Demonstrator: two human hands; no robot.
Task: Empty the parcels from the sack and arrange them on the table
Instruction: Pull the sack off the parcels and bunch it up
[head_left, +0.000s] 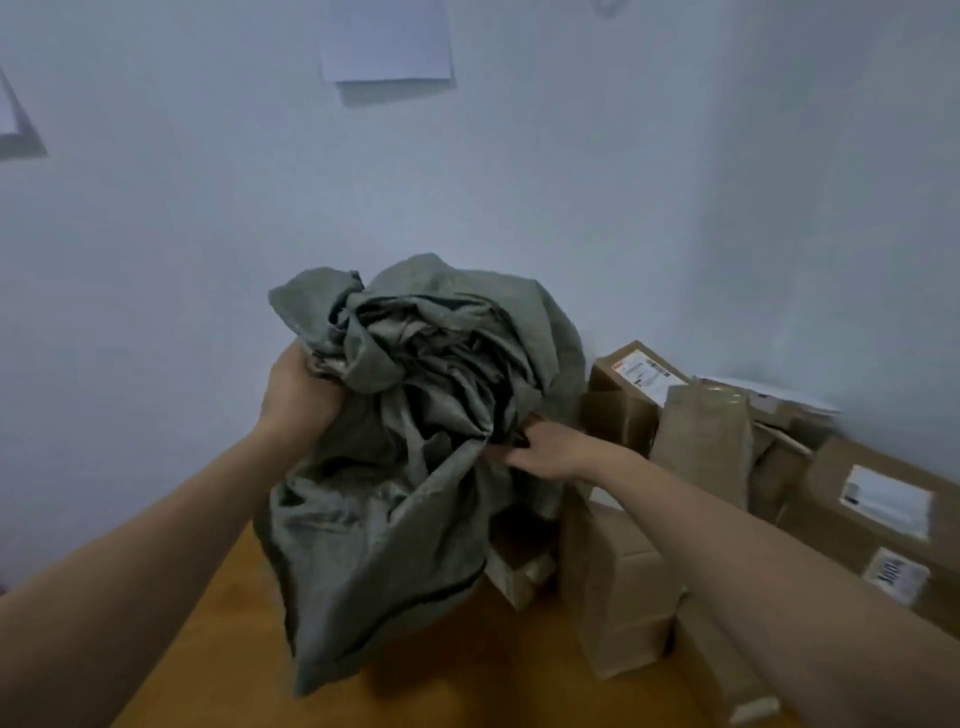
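Note:
A crumpled grey-green sack (410, 467) hangs above the wooden table (218, 649), bunched up between both hands. My left hand (298, 392) grips a fistful of its cloth at the upper left. My right hand (545, 447) holds a fold on its right side, fingers tucked into the fabric. Several brown cardboard parcels (628, 597) stand in a pile on the table to the right of the sack. A small box (519, 577) sits just under the sack's lower right edge. What is inside the sack is hidden.
A pale wall (467, 182) stands close behind the table, with sheets of paper (387, 41) stuck to it. Larger labelled boxes (883, 509) crowd the right corner. Bare table wood shows at the lower left and middle.

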